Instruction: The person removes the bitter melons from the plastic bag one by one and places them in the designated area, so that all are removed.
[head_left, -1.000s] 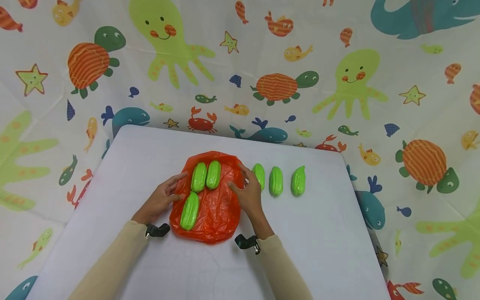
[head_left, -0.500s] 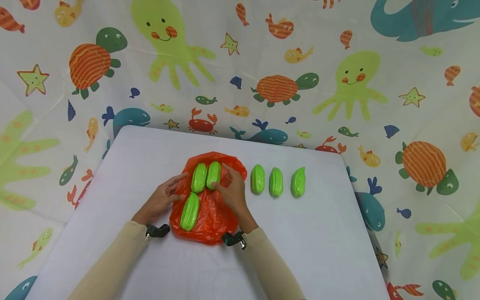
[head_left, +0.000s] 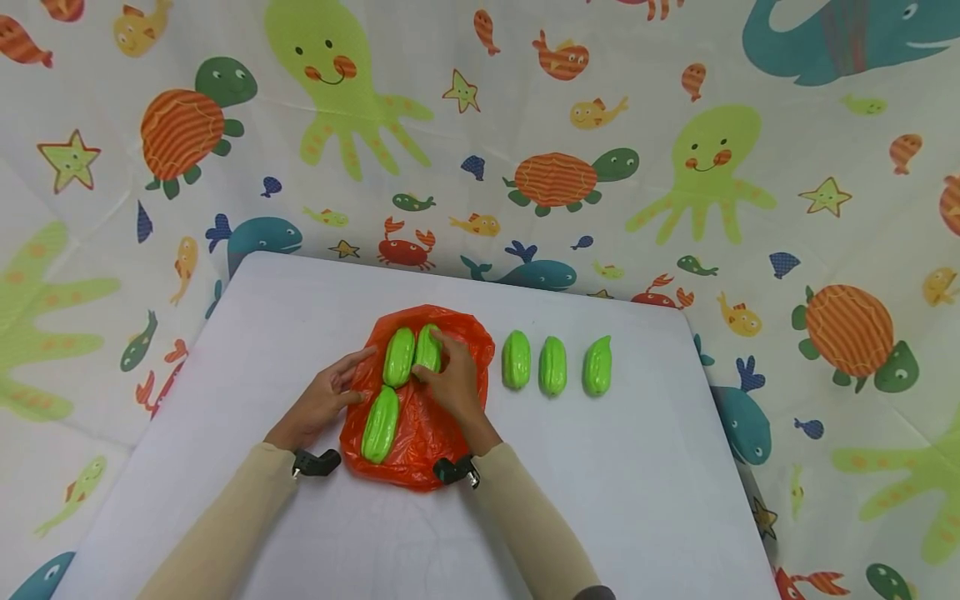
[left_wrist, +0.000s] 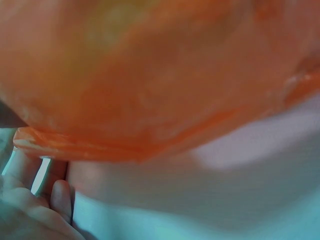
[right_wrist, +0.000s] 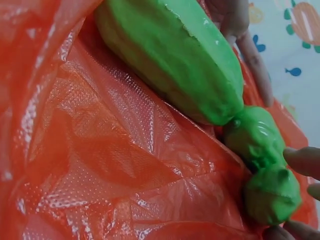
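Note:
A red plastic bag [head_left: 420, 433] lies spread on the white table, its rim rolled outward. Inside it are three ridged green gourds: one at the lower left [head_left: 380, 425], one at the upper left [head_left: 399, 357] and one at the upper right [head_left: 427, 350]. With thumb and fingers, my right hand [head_left: 453, 379] pinches the upper-right gourd, also seen in the right wrist view as a rounded green end [right_wrist: 272, 192]. My left hand [head_left: 318, 404] holds the bag's left rim; in the left wrist view its fingers [left_wrist: 30, 200] lie at the bag's edge.
Three more green gourds stand in a row right of the bag: a near one [head_left: 516, 360], a middle one [head_left: 552, 367] and a far-right one [head_left: 597, 367]. A sea-animal printed curtain [head_left: 480, 125] hangs behind the table [head_left: 652, 500].
My right hand has moved left from the bag's right rim to the upper-right gourd and closed round it. The left hand has stayed at the left rim.

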